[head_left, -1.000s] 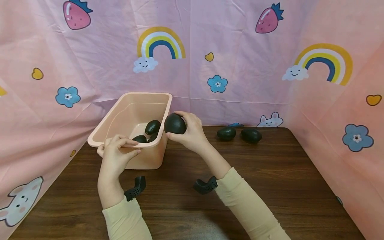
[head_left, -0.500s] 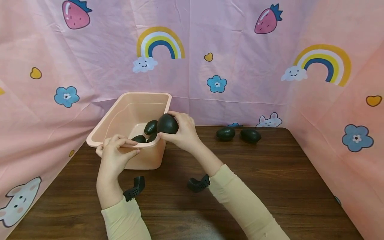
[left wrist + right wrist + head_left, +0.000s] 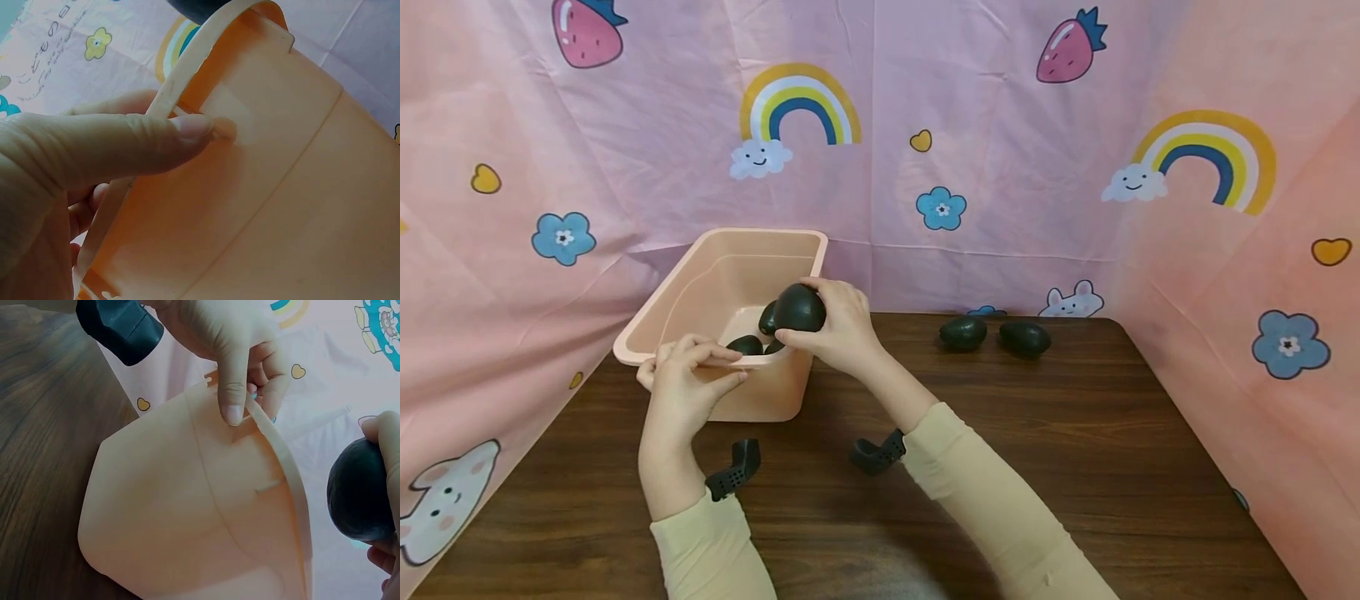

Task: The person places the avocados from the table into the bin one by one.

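Observation:
My right hand (image 3: 842,327) grips a dark green avocado (image 3: 801,308) over the right front corner of a peach plastic bin (image 3: 760,392). In the right wrist view that avocado (image 3: 359,490) is held between thumb and fingers, apart from the bin's rim. My left hand (image 3: 683,383) pinches the bin's front rim, fingers over the top and thumb (image 3: 144,140) against the outer wall. Inside the bin lie several avocados, one (image 3: 746,345) near the front wall and another (image 3: 767,318) partly hidden behind the held one.
Two more avocados, one (image 3: 963,333) beside the other (image 3: 1026,339), lie at the back of the dark wooden table (image 3: 1075,458). A printed cloth (image 3: 1000,167) hangs behind and along both sides. Each wrist wears a black mount (image 3: 733,471).
My right hand has carried its avocado leftward, from beside the bin's right rim to over its front corner. The left hand keeps its hold on the rim.

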Available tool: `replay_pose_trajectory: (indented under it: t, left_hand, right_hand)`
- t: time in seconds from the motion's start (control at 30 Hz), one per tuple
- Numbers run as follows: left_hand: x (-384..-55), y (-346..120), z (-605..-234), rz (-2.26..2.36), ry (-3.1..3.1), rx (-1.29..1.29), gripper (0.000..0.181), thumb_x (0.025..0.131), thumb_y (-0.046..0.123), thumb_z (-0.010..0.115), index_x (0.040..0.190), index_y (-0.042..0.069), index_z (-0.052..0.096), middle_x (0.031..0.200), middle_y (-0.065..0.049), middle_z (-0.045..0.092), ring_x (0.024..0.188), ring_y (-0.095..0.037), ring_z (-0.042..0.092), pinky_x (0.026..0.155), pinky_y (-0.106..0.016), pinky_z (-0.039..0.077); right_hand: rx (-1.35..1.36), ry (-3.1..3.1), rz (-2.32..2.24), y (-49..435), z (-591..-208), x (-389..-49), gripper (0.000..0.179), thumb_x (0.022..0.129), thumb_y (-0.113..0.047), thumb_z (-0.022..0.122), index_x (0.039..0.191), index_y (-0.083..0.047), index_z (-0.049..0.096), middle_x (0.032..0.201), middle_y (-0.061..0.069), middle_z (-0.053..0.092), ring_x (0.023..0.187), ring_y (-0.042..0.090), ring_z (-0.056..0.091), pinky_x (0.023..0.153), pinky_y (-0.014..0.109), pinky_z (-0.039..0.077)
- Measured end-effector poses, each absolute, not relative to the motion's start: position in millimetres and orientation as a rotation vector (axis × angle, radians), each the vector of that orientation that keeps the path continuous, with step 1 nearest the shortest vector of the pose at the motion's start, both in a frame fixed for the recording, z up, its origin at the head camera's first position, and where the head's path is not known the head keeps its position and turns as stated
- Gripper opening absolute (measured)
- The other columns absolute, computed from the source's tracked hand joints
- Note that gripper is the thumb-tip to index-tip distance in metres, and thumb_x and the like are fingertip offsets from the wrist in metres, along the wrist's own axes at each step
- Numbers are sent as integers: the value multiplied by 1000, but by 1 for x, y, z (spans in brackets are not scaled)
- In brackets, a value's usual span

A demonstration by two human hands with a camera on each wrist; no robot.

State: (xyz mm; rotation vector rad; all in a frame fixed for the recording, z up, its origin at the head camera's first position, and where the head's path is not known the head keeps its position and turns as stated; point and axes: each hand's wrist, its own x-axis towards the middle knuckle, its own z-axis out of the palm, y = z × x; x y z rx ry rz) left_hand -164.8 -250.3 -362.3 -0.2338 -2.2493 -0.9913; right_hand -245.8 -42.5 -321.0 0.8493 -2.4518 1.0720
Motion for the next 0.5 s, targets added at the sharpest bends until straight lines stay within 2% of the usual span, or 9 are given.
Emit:
replay_pose_trajectory:
  t: [0.5]
  left_hand:
    - [-165, -250, -361, -992, -2247, -234, 27, 65, -4, 85, 87, 5, 74, 90, -9, 58, 100, -29, 39, 93, -52, 3]
  right_hand:
    - [766, -2509, 1083, -57, -329, -255, 72, 75, -46, 77, 134, -13, 51, 129, 0, 54, 122, 18, 41, 106, 40, 20]
